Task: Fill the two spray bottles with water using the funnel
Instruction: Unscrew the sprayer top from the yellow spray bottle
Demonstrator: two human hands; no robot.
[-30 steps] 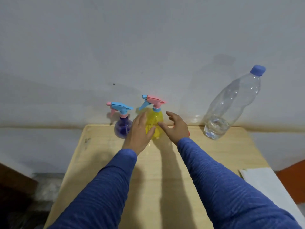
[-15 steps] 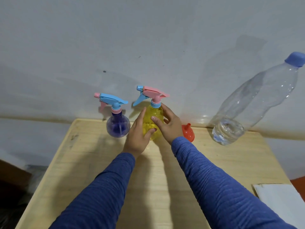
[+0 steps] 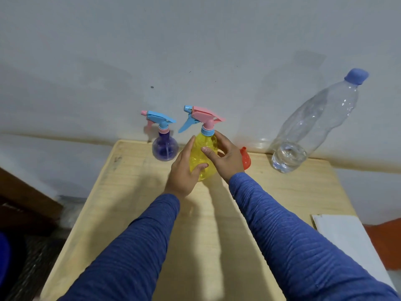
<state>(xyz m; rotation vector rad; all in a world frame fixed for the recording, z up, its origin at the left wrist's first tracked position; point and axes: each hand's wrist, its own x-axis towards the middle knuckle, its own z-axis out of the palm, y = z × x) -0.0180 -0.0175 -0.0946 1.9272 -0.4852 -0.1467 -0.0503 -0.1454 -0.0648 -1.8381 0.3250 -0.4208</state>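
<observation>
On table [image 3: 134,213] | two spray bottles, one funnel [image 3: 245,160] | both hands grip yellow bottle [image 3: 202,158]

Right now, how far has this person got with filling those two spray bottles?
Barely started. Nothing looks filled: the yellow spray bottle and the purple spray bottle both have their trigger heads on. In hand: the left hand and right hand hold the yellow one. Left: opening both, fetching the red funnel, pouring from the capped water bottle.

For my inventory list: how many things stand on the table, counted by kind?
Spray bottles: 2, yellow spray bottle and purple spray bottle
Water bottle: 1
Red funnel: 1
White sheet at the right edge: 1
Total: 5
</observation>
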